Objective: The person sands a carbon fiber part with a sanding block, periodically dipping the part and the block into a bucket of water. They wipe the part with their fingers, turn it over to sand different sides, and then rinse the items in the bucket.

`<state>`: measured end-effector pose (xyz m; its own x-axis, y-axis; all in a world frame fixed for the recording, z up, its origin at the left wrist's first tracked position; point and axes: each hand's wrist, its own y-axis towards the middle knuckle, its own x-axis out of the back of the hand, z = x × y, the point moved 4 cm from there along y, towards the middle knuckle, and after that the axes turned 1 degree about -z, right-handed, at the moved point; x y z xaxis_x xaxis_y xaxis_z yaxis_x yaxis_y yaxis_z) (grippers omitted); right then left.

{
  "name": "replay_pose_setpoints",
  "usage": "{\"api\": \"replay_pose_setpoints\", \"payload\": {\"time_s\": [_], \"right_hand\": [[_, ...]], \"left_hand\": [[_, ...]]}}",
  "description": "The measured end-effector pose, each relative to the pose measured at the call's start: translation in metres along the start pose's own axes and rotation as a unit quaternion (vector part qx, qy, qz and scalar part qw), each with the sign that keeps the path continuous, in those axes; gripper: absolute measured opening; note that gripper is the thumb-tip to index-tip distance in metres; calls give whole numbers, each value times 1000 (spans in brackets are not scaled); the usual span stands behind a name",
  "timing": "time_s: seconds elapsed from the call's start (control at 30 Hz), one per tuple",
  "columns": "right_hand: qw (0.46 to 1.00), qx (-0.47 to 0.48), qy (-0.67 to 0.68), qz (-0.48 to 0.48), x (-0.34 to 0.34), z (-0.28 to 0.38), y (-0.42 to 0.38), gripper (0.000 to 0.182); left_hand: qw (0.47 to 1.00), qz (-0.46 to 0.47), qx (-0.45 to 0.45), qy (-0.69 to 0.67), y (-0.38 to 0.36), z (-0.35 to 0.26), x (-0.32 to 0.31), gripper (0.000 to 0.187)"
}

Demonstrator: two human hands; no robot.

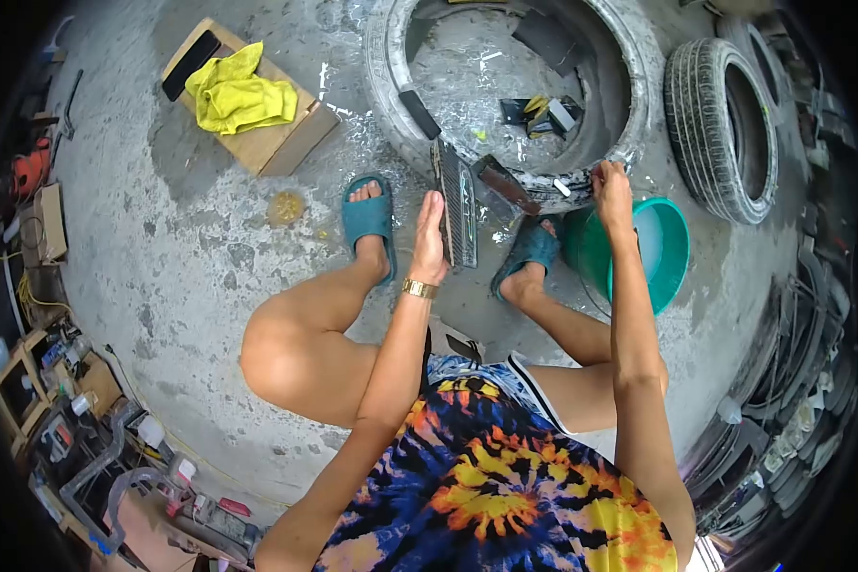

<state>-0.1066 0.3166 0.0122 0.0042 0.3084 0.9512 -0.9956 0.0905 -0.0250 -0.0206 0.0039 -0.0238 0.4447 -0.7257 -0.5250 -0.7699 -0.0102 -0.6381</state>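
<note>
A large worn tyre (383, 71) lies on its side on the floor. My left hand (430, 238), a gold watch at its wrist, is stretched out flat against the left side of a black ribbed rubber strip (459, 210). The strip's far end meets the tyre's near edge. Beside it a dark reddish-brown flat piece (505, 184) rests against the tyre. At the tyre's near right edge my right hand (612, 183) is closed, its fingertips pinched together; what they hold is hidden. A small white block (561, 188) sits on the tyre left of this hand.
A green bucket (677, 253) of cloudy liquid stands under my right forearm. Yellow cloth (243, 91) and a dark phone-like object lie on a wooden box (286, 143) at the left. Another tyre (701, 119) stands at the right. Small tools (543, 114) lie inside the large tyre.
</note>
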Motion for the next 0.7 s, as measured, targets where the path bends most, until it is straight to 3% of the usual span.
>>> {"api": "replay_pose_setpoints", "payload": {"time_s": [0.13,0.2,0.27,0.4,0.43,0.47,0.53,0.57,0.7], "right_hand": [[999,5,46,-2,8,5,-5,10],[965,-91,242,35,19,13,-13,12],[916,-70,393,31,35,69,-31,10],[883,-70,459,75,36,162,-55,10],[887,-43,451,83,26,171,-56,11],[891,-16,444,93,17,180,-58,13],[928,45,362,69,22,200,-55,14],[935,82,342,47,17,199,-54,14],[956,165,237,-43,17,202,-57,14]], "left_hand": [[999,22,25,-16,6,9,10,63],[998,-32,-28,44,13,11,19,50],[998,0,-21,55,22,17,24,56],[996,76,12,40,14,14,11,60],[997,41,-18,59,18,17,12,48],[997,41,-19,58,16,22,14,48],[995,75,-46,55,-6,-7,-12,31],[997,32,-33,54,-17,-19,-26,23],[985,97,-115,81,-15,-19,-21,23]]}}
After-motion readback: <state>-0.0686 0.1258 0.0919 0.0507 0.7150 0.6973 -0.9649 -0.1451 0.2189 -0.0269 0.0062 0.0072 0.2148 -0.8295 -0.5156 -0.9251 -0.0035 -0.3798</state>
